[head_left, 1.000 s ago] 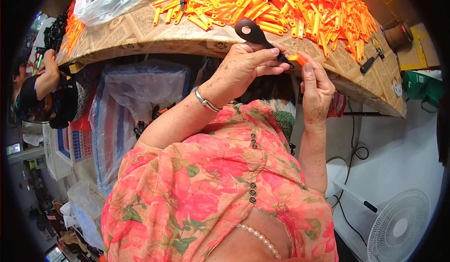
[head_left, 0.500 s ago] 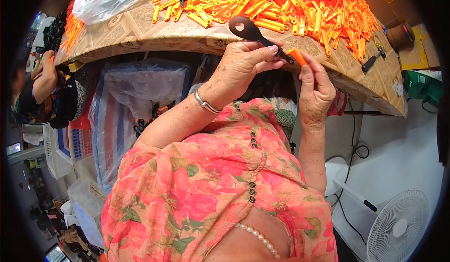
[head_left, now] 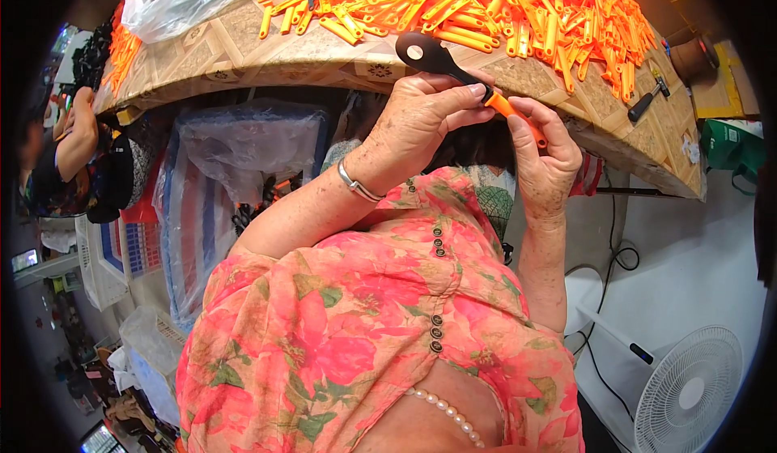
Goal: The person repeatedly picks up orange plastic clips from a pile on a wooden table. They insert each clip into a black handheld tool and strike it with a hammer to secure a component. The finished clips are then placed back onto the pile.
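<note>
My left hand (head_left: 425, 117) is closed on a black plastic spoon-shaped utensil head (head_left: 437, 56), which has a round hole in its wide end. An orange plastic handle (head_left: 518, 119) is pinched between the thumb and fingers of my right hand (head_left: 546, 153). The handle's upper end sits over the black stem, and the two parts form one line. How deep the stem goes inside cannot be seen. Both hands are held just off the near edge of the table (head_left: 267, 64), above my lap.
A large heap of orange handles (head_left: 558, 24) covers the table's far side. A clear plastic bag (head_left: 174, 4) lies left, a hammer (head_left: 647, 101) right. Below stand a plastic-lined striped bag (head_left: 186, 202) and a white fan (head_left: 688, 388). Another person's arm (head_left: 77, 141) is at far left.
The orange handle has gone from being held at the stem's tip to sitting over the stem. My right fingers now grip further down the handle.
</note>
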`<state>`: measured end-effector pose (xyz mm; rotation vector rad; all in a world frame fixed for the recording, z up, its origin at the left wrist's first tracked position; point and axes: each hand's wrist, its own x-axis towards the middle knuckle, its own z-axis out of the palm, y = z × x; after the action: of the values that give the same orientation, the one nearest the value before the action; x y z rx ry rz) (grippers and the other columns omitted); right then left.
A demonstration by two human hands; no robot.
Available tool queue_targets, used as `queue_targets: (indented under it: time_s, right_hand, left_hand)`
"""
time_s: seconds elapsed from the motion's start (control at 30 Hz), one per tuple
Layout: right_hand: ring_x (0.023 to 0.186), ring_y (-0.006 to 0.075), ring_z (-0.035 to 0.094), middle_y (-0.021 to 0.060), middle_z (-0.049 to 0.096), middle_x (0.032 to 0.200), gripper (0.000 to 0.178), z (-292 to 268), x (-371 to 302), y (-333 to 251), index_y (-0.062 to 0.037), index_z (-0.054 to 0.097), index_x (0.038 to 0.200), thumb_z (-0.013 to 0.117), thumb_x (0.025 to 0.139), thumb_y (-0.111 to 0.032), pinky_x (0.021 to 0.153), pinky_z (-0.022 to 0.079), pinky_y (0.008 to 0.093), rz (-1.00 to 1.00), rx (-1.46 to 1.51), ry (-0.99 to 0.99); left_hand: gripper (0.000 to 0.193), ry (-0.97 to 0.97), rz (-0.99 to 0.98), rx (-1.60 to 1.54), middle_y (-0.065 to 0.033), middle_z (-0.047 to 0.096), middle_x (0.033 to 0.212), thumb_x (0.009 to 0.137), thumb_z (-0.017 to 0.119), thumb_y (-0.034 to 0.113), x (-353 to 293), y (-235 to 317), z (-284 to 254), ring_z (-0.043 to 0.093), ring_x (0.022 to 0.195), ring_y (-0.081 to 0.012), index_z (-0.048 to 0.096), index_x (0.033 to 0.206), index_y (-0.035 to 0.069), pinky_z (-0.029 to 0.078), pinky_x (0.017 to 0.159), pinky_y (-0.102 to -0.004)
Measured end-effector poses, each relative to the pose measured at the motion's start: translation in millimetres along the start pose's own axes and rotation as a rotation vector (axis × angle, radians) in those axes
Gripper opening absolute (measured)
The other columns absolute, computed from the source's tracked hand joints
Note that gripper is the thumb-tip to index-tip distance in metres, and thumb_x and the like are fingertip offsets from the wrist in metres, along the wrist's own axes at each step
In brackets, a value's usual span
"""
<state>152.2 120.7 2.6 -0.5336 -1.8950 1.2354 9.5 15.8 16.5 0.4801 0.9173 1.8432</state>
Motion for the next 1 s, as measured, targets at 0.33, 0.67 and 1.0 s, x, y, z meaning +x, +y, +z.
queue_targets:
  time_s: [0.33, 0.67, 1.0]
  right_hand:
    - [0.081, 0.0036, 0.062, 0.0013, 0.070, 0.095, 0.017, 0.3, -2.0, -2.7, -0.0025, 0.068, 0.104, 0.070, 0.087, -0.004, 0.074, 0.048, 0.0189, -0.051, 0.104, 0.005]
    - [0.082, 0.0049, 0.063, 0.0030, 0.070, 0.095, 0.016, 3.0, -2.9, -6.8, -0.0025, 0.068, 0.102, 0.071, 0.086, -0.003, 0.074, 0.049, 0.0193, -0.078, 0.060, 0.032]
    - [0.081, 0.0050, 0.063, 0.0030, 0.069, 0.092, 0.014, 7.1, -3.5, -10.2, -0.0023, 0.066, 0.100, 0.070, 0.087, -0.002, 0.072, 0.050, 0.0188, -0.053, 0.094, 0.050]
  left_hand:
    - [0.022, -0.032, 0.020, 0.019, -0.0097, 0.067, 0.109, 0.091, 0.063, 0.007, -2.4, 1.3, 2.1, 0.064, 0.103, -0.0178, 0.064, 0.112, 0.000, 0.055, 0.088, -0.0324]
    - [0.021, -0.008, 0.093, 0.068, -0.0102, 0.068, 0.105, 0.092, 0.062, 0.006, -5.9, 0.5, 5.0, 0.066, 0.099, -0.0184, 0.065, 0.111, -0.002, 0.056, 0.086, -0.0321]
    - [0.027, -0.021, 0.160, 0.368, -0.0090, 0.069, 0.102, 0.086, 0.068, 0.000, -9.8, 3.3, 9.3, 0.065, 0.094, -0.0129, 0.064, 0.112, -0.001, 0.052, 0.085, -0.0250]
